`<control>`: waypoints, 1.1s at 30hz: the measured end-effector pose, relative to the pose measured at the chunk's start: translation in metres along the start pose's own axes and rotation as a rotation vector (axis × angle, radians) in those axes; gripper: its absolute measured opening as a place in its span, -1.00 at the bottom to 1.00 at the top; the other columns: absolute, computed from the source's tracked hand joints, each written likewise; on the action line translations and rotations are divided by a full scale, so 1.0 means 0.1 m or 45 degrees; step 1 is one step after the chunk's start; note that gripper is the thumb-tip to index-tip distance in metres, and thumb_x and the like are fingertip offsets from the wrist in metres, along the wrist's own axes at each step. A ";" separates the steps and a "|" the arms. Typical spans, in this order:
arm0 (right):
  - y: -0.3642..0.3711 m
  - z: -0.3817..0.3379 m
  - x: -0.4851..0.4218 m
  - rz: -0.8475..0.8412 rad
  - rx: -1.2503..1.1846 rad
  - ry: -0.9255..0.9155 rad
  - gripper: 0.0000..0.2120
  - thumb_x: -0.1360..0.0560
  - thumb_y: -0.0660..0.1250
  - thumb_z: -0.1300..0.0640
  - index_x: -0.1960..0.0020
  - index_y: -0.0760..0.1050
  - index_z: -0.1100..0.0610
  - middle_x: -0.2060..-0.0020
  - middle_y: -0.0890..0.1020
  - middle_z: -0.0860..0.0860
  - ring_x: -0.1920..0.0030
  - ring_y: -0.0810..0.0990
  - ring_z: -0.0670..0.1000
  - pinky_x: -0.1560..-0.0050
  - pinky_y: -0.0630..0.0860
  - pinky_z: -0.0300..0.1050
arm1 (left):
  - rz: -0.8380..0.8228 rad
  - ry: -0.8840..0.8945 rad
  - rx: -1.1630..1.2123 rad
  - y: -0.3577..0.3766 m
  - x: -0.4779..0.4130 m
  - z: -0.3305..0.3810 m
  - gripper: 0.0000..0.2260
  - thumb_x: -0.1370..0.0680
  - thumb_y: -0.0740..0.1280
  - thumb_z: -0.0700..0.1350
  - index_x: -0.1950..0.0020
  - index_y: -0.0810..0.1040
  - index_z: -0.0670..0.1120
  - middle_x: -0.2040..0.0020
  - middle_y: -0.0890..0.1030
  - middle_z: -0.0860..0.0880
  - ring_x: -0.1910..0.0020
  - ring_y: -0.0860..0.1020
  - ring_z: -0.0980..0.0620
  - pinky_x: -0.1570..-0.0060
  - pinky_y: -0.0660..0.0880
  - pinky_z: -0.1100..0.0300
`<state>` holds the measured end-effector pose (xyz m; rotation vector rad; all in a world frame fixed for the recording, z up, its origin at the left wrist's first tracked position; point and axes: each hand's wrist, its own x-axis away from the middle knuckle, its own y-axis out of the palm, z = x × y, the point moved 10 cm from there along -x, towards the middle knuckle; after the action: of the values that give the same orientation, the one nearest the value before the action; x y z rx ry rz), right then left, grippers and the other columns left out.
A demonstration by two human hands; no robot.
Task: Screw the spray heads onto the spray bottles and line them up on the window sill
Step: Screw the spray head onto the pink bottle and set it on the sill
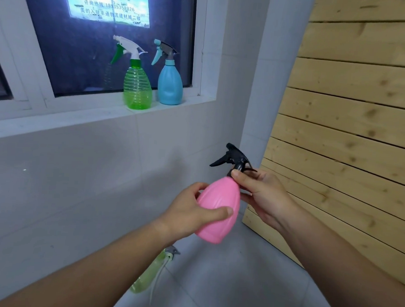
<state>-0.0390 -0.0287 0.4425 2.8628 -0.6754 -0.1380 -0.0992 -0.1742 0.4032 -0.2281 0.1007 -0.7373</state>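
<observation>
Item 1: smooth pink plastic pear-shaped spray bottle [218, 209], held in mid-air in front of me, low in the view at about 5 o'clock from centre, tilted slightly with its neck toward 1 o'clock. My left hand [189, 213] wraps the belly from the 9 o'clock side, thumb laid across the front, fingers curled round the back.

Item 2: black plastic trigger spray head [234, 158], seated on the pink bottle's neck, nozzle and trigger pointing toward 10 o'clock. My right hand [262, 194] closes on its collar from the 3 o'clock side, thumb and fingertips pinching just where head meets bottle. Whether the thread is fully tight, I cannot tell.

Item 3: translucent green ribbed plastic spray bottle [137, 90] with white head and green trigger, upright on the white tiled window sill [57, 120], at about 11 o'clock from the pink bottle.

Item 4: opaque light-blue plastic spray bottle [170, 86] with grey head and blue trigger, upright on the same sill, just beside the green one at its 3 o'clock, not touching.

Item 5: pale yellow-green translucent bottle [148, 275] with a grey-white spray head, low on the grey tiled floor at 6 o'clock, partly hidden by my left forearm.

Item 6: pine slat panel [353, 128], leaning against the wall at 3 o'clock.
</observation>
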 end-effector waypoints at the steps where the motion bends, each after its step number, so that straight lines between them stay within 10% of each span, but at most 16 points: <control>1: 0.00 0.02 0.00 -0.002 -0.027 0.019 -0.89 -0.46 0.44 0.21 0.03 0.61 0.21 0.20 0.68 0.06 0.20 0.67 -0.03 0.17 0.63 -0.12 | 0.033 0.030 -0.028 -0.02 0.01 0.04 -0.28 -0.15 0.59 0.22 -0.26 0.53 0.05 -0.15 0.63 -0.02 -0.07 0.65 0.00 -0.02 0.67 0.04; 11: 0.02 0.12 -0.01 -0.001 -0.098 0.105 -0.94 -0.45 0.44 0.24 0.09 0.62 0.22 0.17 0.69 0.12 0.16 0.66 0.04 0.11 0.63 -0.07 | -0.201 -0.118 0.024 0.14 0.09 0.00 -0.49 -0.40 0.30 0.15 -0.33 0.42 0.03 -0.17 0.61 -0.07 -0.05 0.61 -0.04 0.04 0.54 0.08; 20: 0.09 0.21 0.04 0.047 -0.182 0.080 -0.91 -0.48 0.40 0.25 0.03 0.59 0.26 0.19 0.69 0.11 0.14 0.66 0.06 0.12 0.66 0.00 | 0.233 0.147 -0.398 -0.10 0.08 0.14 -0.25 -0.10 0.51 0.33 -0.24 0.46 0.13 -0.12 0.39 0.08 -0.20 0.41 0.03 -0.23 0.48 0.10; 27: 0.08 0.17 0.04 0.047 -0.208 0.074 -0.97 -0.49 0.38 0.29 0.08 0.58 0.24 0.18 0.66 0.13 0.14 0.64 0.09 0.03 0.63 0.05 | -0.075 0.026 0.071 -0.04 0.06 0.16 -0.47 -0.39 0.34 0.14 -0.33 0.46 0.03 -0.20 0.57 -0.01 -0.01 0.60 0.06 0.09 0.53 0.22; 33: 0.19 0.22 0.05 -0.029 -0.261 0.104 -0.88 -0.50 0.36 0.27 0.02 0.57 0.33 0.14 0.65 0.17 0.15 0.62 0.08 0.06 0.63 -0.07 | -0.364 -0.170 0.273 0.04 0.07 -0.10 -0.57 -0.43 0.43 0.17 -0.19 0.64 -0.05 -0.03 0.73 -0.11 0.03 0.70 -0.11 -0.02 0.60 0.01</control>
<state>-0.0459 -0.0508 0.4247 2.6643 -0.5770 -0.0874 -0.0932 -0.1777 0.3921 -0.0866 -0.1407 -1.0077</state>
